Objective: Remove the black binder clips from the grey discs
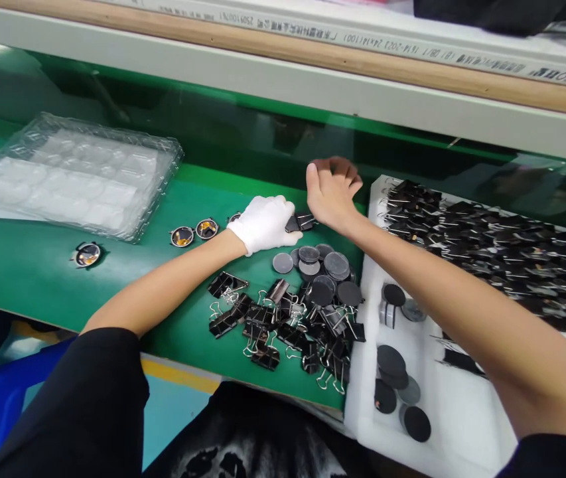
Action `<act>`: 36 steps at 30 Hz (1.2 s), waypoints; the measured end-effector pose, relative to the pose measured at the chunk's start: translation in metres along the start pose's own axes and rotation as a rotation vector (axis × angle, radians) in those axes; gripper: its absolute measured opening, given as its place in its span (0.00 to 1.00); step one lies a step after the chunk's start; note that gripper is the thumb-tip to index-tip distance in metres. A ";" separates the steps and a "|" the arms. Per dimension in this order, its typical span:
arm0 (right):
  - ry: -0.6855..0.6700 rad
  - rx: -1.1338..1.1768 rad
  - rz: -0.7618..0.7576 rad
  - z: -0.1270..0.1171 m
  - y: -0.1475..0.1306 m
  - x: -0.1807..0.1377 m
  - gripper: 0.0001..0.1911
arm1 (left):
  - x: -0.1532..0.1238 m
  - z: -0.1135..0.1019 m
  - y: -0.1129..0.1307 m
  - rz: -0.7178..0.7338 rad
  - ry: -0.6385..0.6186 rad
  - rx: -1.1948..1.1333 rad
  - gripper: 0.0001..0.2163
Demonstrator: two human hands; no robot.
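My left hand (264,224), in a white glove, is low over the green tabletop with its fingers curled round one end of a black binder clip (300,222). Just right of that clip is my bare right hand (333,189), raised with fingers apart, bent and slightly blurred; nothing shows in it. Below both hands lies a heap of dark round discs (323,272), and nearer me a pile of loose black binder clips (283,325) with silver wire handles. Left of the glove are two round watch-like pieces (194,231), and part of another peeks out behind it.
A clear plastic tray (158,189) with round hollows stands at left on the green table (128,259). A single round piece (87,254) lies before it. At right, a white foam box (362,418) holds rows of binder clips (482,245) and several discs (391,362).
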State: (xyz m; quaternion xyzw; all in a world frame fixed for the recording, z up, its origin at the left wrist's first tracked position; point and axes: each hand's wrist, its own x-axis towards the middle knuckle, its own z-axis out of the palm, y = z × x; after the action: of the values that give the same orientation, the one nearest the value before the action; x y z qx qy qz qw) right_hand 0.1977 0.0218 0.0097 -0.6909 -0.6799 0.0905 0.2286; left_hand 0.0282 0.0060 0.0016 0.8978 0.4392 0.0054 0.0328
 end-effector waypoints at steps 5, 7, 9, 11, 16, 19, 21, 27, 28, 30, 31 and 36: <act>-0.610 0.088 -0.738 -0.058 -0.029 -0.062 0.15 | -0.011 -0.019 -0.017 -0.077 -0.032 0.035 0.36; -0.750 -0.025 -0.836 -0.058 -0.038 -0.086 0.08 | -0.013 -0.028 -0.031 0.078 -0.085 -0.002 0.40; -0.774 -0.118 -0.869 -0.051 -0.044 -0.100 0.06 | -0.012 -0.034 -0.041 0.251 -0.163 -0.035 0.39; -0.771 -0.106 -0.883 -0.047 -0.047 -0.102 0.11 | -0.011 -0.037 -0.046 0.334 -0.235 -0.028 0.36; -0.659 0.166 -0.743 -0.081 -0.033 -0.076 0.12 | -0.011 -0.040 -0.042 0.263 -0.161 0.123 0.24; -0.509 0.086 -0.561 -0.092 -0.008 -0.052 0.11 | -0.010 -0.039 -0.040 0.194 -0.070 0.191 0.18; -0.449 0.017 -0.441 -0.083 0.010 -0.038 0.11 | -0.008 -0.035 -0.040 0.159 -0.030 0.166 0.25; -0.501 0.112 -0.416 -0.042 0.042 -0.017 0.13 | 0.004 -0.017 -0.044 0.149 -0.094 0.109 0.26; -0.517 0.125 -0.436 -0.041 0.044 -0.015 0.13 | 0.005 -0.015 -0.045 0.159 -0.088 0.113 0.26; -0.537 0.155 -0.465 -0.043 0.045 -0.011 0.16 | 0.006 -0.014 -0.046 0.170 -0.071 0.116 0.27; -0.536 0.183 -0.451 -0.043 0.044 -0.009 0.21 | 0.005 -0.014 -0.046 0.171 -0.065 0.115 0.27; -0.333 0.276 -0.007 -0.018 0.014 0.002 0.27 | 0.004 -0.017 -0.043 0.165 -0.070 0.136 0.25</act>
State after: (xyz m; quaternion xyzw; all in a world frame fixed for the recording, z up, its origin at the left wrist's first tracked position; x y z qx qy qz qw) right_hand 0.2181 0.0210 0.0199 -0.6262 -0.6917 0.2951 0.2058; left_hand -0.0040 0.0364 0.0157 0.9306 0.3618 -0.0533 -0.0135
